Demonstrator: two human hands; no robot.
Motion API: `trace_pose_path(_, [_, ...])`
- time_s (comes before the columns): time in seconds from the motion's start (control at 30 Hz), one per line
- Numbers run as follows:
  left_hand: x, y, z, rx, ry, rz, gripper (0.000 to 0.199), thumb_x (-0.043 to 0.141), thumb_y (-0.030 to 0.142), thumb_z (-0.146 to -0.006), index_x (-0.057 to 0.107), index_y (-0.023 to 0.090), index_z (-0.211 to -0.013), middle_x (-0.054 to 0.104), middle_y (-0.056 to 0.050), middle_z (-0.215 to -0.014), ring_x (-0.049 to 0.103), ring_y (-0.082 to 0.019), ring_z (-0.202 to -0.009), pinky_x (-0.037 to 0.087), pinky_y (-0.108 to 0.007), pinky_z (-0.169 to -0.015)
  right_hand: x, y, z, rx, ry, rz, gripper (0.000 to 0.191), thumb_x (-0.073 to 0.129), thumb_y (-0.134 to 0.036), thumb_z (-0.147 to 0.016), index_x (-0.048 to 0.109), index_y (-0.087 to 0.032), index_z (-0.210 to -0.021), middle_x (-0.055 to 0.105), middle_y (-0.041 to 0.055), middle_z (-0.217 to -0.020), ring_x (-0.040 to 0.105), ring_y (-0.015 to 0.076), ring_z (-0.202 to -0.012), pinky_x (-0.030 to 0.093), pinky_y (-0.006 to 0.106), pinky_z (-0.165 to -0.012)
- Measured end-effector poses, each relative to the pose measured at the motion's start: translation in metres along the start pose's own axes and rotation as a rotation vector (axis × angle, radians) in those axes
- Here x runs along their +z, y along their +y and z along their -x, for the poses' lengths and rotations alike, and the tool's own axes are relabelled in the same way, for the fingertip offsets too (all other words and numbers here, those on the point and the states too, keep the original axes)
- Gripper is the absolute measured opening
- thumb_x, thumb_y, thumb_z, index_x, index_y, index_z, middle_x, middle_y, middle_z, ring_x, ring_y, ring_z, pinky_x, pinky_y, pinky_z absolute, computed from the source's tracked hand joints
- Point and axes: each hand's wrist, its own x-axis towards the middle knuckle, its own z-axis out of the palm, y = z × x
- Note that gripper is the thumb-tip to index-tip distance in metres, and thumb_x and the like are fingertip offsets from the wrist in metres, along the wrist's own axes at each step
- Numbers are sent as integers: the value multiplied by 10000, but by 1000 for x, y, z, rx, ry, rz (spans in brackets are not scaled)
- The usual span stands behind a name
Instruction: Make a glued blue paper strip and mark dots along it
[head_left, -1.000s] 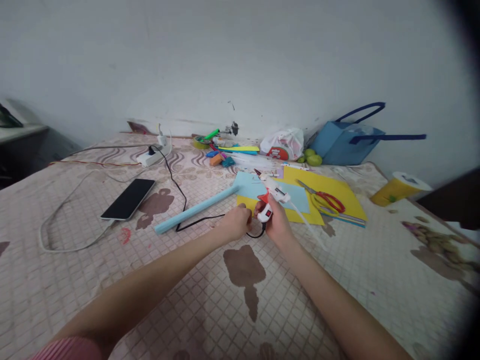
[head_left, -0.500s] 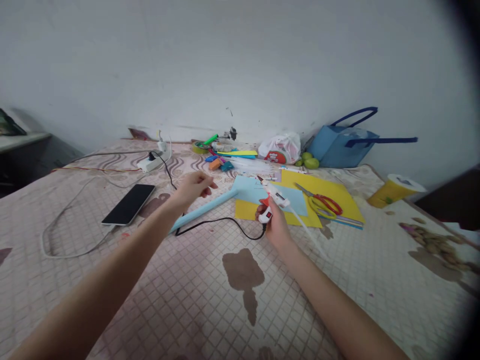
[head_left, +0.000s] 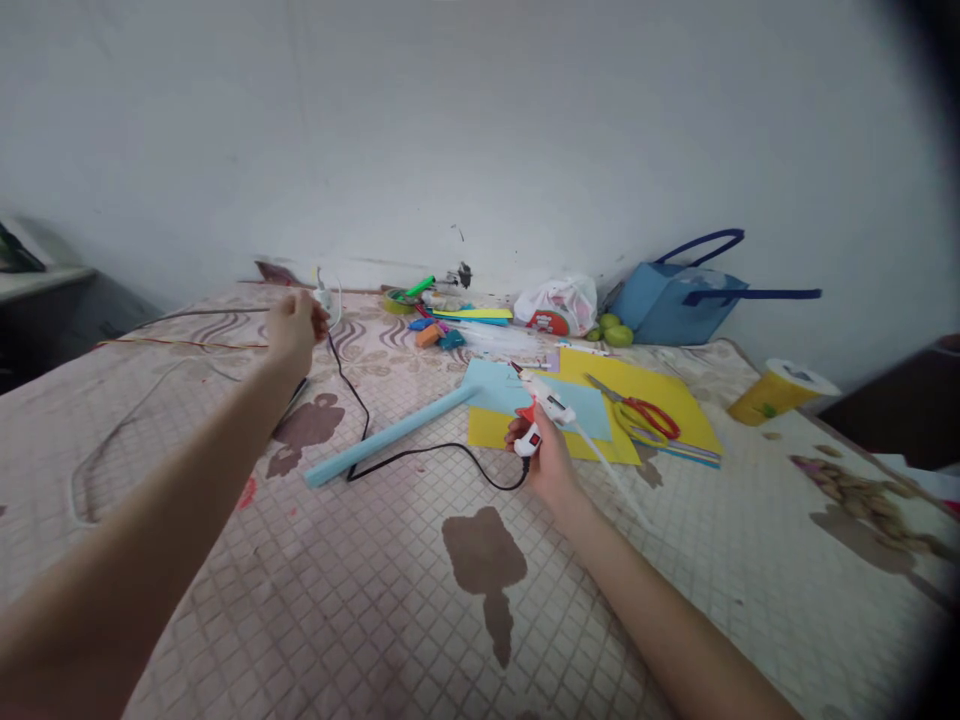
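Note:
My right hand (head_left: 551,460) is wrapped round the handle of a white hot glue gun (head_left: 553,402), its nozzle pointing up and left over blue paper (head_left: 499,378). A clear glue stick (head_left: 619,485) sticks out of its back end. From the handle a black cord (head_left: 420,452) runs left and up towards my left hand. My left hand (head_left: 295,328) has its fingers curled at the spot of the power strip, which it hides along with the black plug; what it grips, if anything, I cannot make out. A rolled blue paper tube (head_left: 390,436) lies between my hands, across the cord.
Scissors (head_left: 637,412) lie on yellow paper (head_left: 675,390) at right. Behind are coloured clay blocks (head_left: 429,336), green tape (head_left: 400,301), a plastic bag (head_left: 559,303), green fruit (head_left: 616,332) and a blue bag (head_left: 679,305). A yellow canister (head_left: 780,392) and peanuts (head_left: 862,497) are farther right.
My left hand has moved left and away from me, from beside the paper tube to the power strip. Its forearm now covers most of the phone. My right hand keeps the glue gun nearly still.

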Motion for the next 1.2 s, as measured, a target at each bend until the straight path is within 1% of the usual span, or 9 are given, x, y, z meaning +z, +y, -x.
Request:
trace_pose_path(0.17, [36, -15, 32, -11, -192, -185, 319, 441, 238, -896, 484, 129, -599, 451, 53, -438, 361, -44, -374, 261, -163, -380, 1, 0, 2, -4, -5, 24, 351, 653, -506, -687, 593, -173, -781, 638, 2, -634, 562, 117, -470, 440, 233, -411])
trace_pose_path(0.37, [86, -24, 111, -107, -678, -196, 23, 619, 137, -700, 604, 134, -682, 602, 12, -582, 518, -69, -476, 405, -179, -460, 3, 1, 3, -43, -45, 75, 435, 597, -600, -686, 586, -188, -825, 648, 6, -714, 560, 110, -477, 447, 229, -397])
trace_pose_path(0.43, [101, -24, 133, -164, -747, -129, 14, 626, 142, -689, 622, 135, -678, 587, 15, -562, 508, -63, -472, 404, -175, -460, 4, 2, 4, -57, -44, 90, 427, 585, -593, -700, 589, -192, -846, 652, 8, -741, 567, 111, -499, 451, 226, -404])
trace_pose_path(0.57, [130, -24, 158, -314, -687, 47, 33, 629, 149, -703, 652, 133, -685, 574, 10, -541, 487, -52, -469, 398, -168, -464, 6, 4, 7, -75, -46, 147, 399, 546, -559, -753, 603, -190, -892, 651, 13, -738, 587, 121, -555, 462, 226, -450])
trace_pose_path(0.77, [155, -29, 174, -312, -572, 73, 71, 565, 120, -751, 633, 134, -770, 624, -23, -653, 527, -60, -513, 444, -191, -521, 4, 11, 6, -141, -5, 221, 409, 538, -577, -748, 589, -195, -886, 594, -27, -606, 507, 104, -459, 400, 224, -410])
trace_pose_path(0.9, [154, -30, 181, -201, -519, 20, 60, 578, 156, -756, 636, 146, -762, 613, -27, -676, 556, -102, -592, 471, -240, -605, 1, 15, 4, -192, 37, 294, 414, 545, -587, -735, 589, -185, -825, 577, -29, -575, 491, 101, -452, 369, 222, -413])
trace_pose_path(1.0, [150, -29, 183, 133, -498, -140, 79, 578, 174, -773, 656, 171, -775, 620, -37, -779, 573, -134, -736, 461, -264, -729, -1, 16, 4, -195, 45, 319, 416, 551, -594, -723, 586, -183, -773, 566, -27, -528, 499, 112, -450, 364, 235, -423])
trace_pose_path(1.1, [148, -26, 183, 509, -529, -392, 158, 501, 186, -842, 658, 183, -859, 615, -49, -837, 576, -147, -790, 451, -262, -745, -1, 16, 5, -202, 59, 336, 402, 557, -588, -721, 578, -188, -749, 548, -30, -492, 511, 124, -464, 358, 243, -434])
trace_pose_path(1.2, [148, -24, 183, 641, -578, -658, 210, 427, 204, -891, 635, 176, -905, 605, -67, -885, 578, -159, -782, 447, -260, -684, -1, 16, 5, -234, 74, 337, 372, 571, -564, -723, 583, -196, -772, 554, -31, -503, 540, 139, -522, 368, 247, -467])
